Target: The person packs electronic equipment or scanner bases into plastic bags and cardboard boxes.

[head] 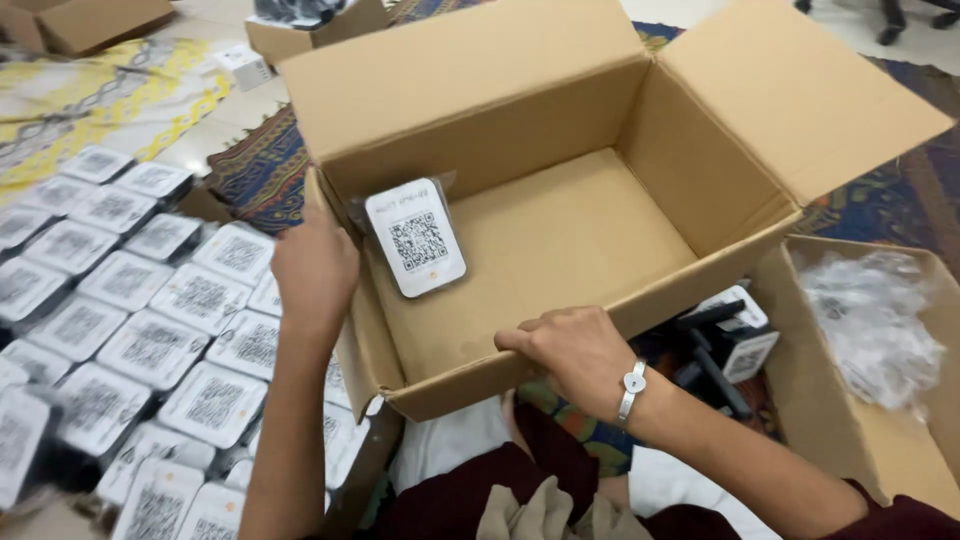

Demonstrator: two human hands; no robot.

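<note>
Large open cardboard box [560,240] set on the lap and floor, tilted toward the wearer, four flaps folded out. Plain brown corrugated board, matte, inside almost bare.

Left hand [315,270] at the box's left wall, fingers reaching over the rim and closed on the edge of a small flat packet [417,238]. Packet wrapped in a clear crinkled bag, white rounded-corner face with a square black code pattern; resting tilted against the inner left wall near the back corner, lower edge on the box floor. Placement there judged as the start of a row along the wall.

Right hand [578,352] curled over the near wall of the box, fingers clamped on the cardboard rim, apparently to steady the box. Silver bracelet [632,390] on that wrist. Hands well apart, one on each side of the near left corner.

To the left, a dense spread of matching packets [150,330], faces up, overlapping in rough rows, within easy reach of the left hand.

To the right, a second cardboard box [870,400] holding crumpled clear plastic bags [870,320]. Between the two boxes, dark stand-like items [715,350], detail unclear. Patterned rug [255,170] beneath.
</note>
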